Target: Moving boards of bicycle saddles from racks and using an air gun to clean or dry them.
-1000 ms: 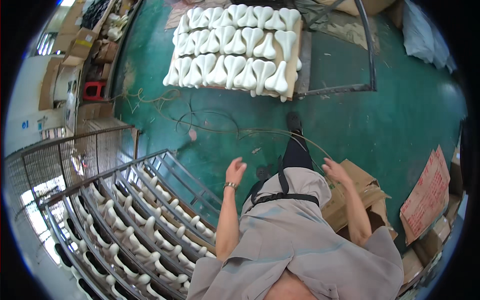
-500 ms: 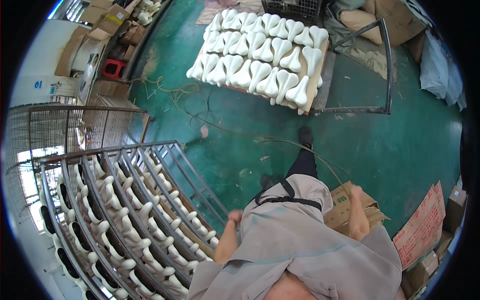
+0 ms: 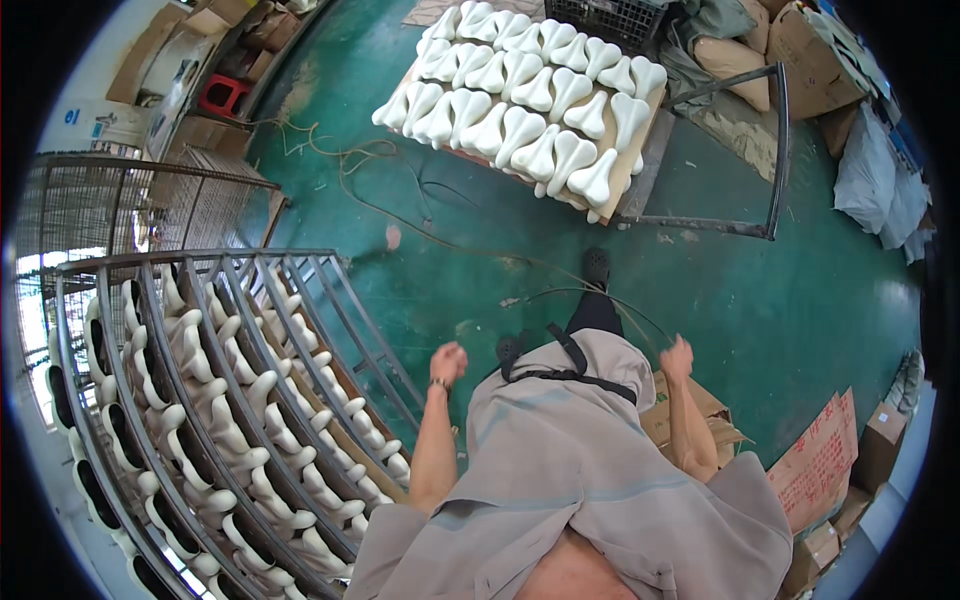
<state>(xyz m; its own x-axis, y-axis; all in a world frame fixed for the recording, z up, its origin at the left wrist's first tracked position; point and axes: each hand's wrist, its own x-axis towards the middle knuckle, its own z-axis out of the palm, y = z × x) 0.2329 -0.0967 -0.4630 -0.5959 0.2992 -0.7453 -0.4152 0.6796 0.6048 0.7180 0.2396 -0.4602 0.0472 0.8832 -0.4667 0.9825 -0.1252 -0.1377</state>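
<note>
My right hand (image 3: pixel 677 357) is closed around a thin hose (image 3: pixel 640 312), which arcs down from it to the floor. My left hand (image 3: pixel 448 362) hangs curled at my side near the metal rack, and nothing shows in its fingers; a band circles the wrist. White bicycle saddle pads (image 3: pixel 520 128) lie in close rows on a board on a low cart (image 3: pixel 690 224) ahead of me. More pale saddle pads (image 3: pixel 205 360), some with dark undersides, fill the slanted shelves of the metal rack (image 3: pixel 210 255) on my left.
The hose trails over the green floor (image 3: pixel 470 220). Cardboard (image 3: pixel 655 415) lies beside my right arm, with a red-lettered sheet (image 3: pixel 815 460) and boxes (image 3: pixel 880 435) farther right. A red stool (image 3: pixel 224 95), a black crate (image 3: pixel 610 18) and sacks (image 3: pixel 735 60) stand beyond.
My left hand has swung forward and up, away from my hip. My right hand has moved a little forward with the hose. The view has shifted, and the cart and rack sit higher.
</note>
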